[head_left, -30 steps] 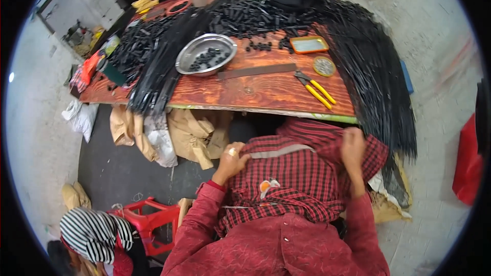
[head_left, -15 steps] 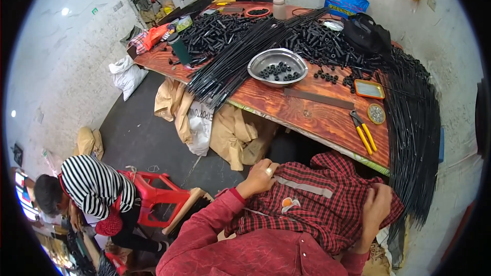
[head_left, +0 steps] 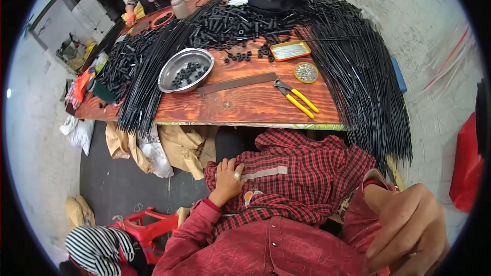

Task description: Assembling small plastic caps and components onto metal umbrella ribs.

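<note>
Resting flat on the plaid cloth (head_left: 302, 184), left hand (head_left: 227, 181); right hand (head_left: 409, 230) loosely curled, apart.

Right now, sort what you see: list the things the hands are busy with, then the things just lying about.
In hand:
left hand resting on the red plaid cloth in the lap
right hand raised near the camera, holding nothing visible

Lying about on the wooden table:
yellow-handled pliers
metal bowl of small black parts
black rods
flat metal bar

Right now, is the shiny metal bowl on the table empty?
Not empty. The metal bowl sits upright on the wooden table, with small black pieces covering part of its bottom.
</note>
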The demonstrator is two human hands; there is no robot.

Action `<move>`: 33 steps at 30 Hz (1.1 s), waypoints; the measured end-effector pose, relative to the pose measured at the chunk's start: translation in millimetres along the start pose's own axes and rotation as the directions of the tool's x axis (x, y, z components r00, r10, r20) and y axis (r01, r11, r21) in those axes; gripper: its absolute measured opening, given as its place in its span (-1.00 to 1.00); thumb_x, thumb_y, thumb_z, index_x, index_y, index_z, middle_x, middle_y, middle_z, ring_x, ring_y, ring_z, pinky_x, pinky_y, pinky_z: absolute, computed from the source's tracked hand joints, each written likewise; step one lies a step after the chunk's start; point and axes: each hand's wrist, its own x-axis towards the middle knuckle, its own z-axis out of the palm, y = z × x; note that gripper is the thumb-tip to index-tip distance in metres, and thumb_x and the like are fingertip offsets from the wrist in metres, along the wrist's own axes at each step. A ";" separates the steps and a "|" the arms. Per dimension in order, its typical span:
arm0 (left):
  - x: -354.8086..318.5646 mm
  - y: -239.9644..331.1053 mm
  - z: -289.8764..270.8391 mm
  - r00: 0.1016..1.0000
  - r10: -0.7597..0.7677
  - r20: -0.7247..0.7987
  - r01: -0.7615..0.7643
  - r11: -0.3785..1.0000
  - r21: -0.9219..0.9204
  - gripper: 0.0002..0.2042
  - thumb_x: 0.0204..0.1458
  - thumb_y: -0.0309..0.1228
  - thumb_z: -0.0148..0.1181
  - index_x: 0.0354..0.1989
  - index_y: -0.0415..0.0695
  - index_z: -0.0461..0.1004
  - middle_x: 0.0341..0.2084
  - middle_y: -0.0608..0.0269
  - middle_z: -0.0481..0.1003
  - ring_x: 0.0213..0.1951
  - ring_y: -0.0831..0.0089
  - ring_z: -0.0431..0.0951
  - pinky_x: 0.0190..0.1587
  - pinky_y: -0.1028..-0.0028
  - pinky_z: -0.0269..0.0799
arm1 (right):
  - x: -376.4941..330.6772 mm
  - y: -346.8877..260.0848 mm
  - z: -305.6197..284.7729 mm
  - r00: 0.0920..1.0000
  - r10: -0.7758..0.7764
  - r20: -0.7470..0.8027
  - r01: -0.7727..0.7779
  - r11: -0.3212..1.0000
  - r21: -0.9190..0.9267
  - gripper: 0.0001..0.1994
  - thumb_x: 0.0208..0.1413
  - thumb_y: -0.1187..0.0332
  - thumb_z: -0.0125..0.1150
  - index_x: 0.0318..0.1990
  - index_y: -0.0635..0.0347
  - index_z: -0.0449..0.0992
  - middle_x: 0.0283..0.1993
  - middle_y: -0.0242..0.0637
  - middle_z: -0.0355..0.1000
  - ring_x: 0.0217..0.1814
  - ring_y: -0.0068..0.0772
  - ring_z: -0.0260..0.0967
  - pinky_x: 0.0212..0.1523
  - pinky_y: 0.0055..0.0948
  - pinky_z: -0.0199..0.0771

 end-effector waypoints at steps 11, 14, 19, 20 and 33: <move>14.2 -14.2 11.2 0.992 0.001 0.129 -0.003 1.000 0.009 -0.44 -0.28 -0.24 0.50 -0.01 -0.08 0.53 -0.10 0.04 0.41 -0.01 0.00 0.37 -0.04 0.05 0.34 | -0.7 40.7 -12.5 0.998 0.005 -0.058 -0.006 1.000 -0.008 -0.65 0.28 0.34 0.13 0.21 -0.12 0.44 -0.21 -0.65 0.51 -0.52 -0.65 0.46 -0.33 -0.58 0.55; 12.6 -20.0 16.2 0.988 -0.017 0.155 0.016 1.000 0.007 -0.45 -0.27 -0.24 0.50 -0.01 -0.06 0.53 -0.11 0.04 0.41 0.01 -0.01 0.38 -0.02 0.04 0.35 | -4.0 49.9 -2.8 0.961 -0.079 -0.267 0.056 0.994 -0.091 -0.66 0.28 0.34 0.13 0.19 -0.10 0.43 -0.20 -0.65 0.51 -0.52 -0.64 0.47 -0.33 -0.57 0.55; 16.0 -30.1 18.6 0.982 -0.030 0.184 0.036 0.999 -0.029 -0.45 -0.29 -0.22 0.51 -0.03 -0.04 0.54 -0.10 0.05 0.42 0.01 -0.01 0.39 -0.01 0.04 0.36 | -1.3 56.9 -18.3 0.988 -0.017 -0.155 0.010 0.999 -0.042 -0.73 0.27 0.31 0.15 0.11 -0.12 0.44 -0.20 -0.63 0.51 -0.53 -0.63 0.48 -0.32 -0.56 0.56; 18.0 -31.8 19.5 0.985 -0.013 0.170 0.022 0.998 -0.052 -0.47 -0.26 -0.20 0.50 -0.03 -0.04 0.54 -0.12 0.06 0.43 0.00 0.00 0.40 -0.02 0.05 0.37 | -0.3 61.7 -19.6 0.987 -0.018 -0.157 0.011 0.999 -0.041 -0.73 0.27 0.31 0.15 0.11 -0.12 0.44 -0.20 -0.63 0.51 -0.53 -0.63 0.48 -0.32 -0.56 0.56; 74.2 -51.4 34.0 0.923 -0.205 0.327 0.243 0.967 -0.080 -0.56 -0.01 -0.14 0.35 0.02 -0.04 0.49 -0.28 0.01 0.58 -0.24 -0.04 0.62 -0.17 0.09 0.53 | -132.1 251.2 -44.8 0.667 0.584 -0.463 -0.631 0.113 -0.768 -0.67 0.03 0.43 0.37 -0.02 0.22 0.51 -0.07 -0.17 0.44 0.03 -0.02 0.39 -0.05 -0.19 0.47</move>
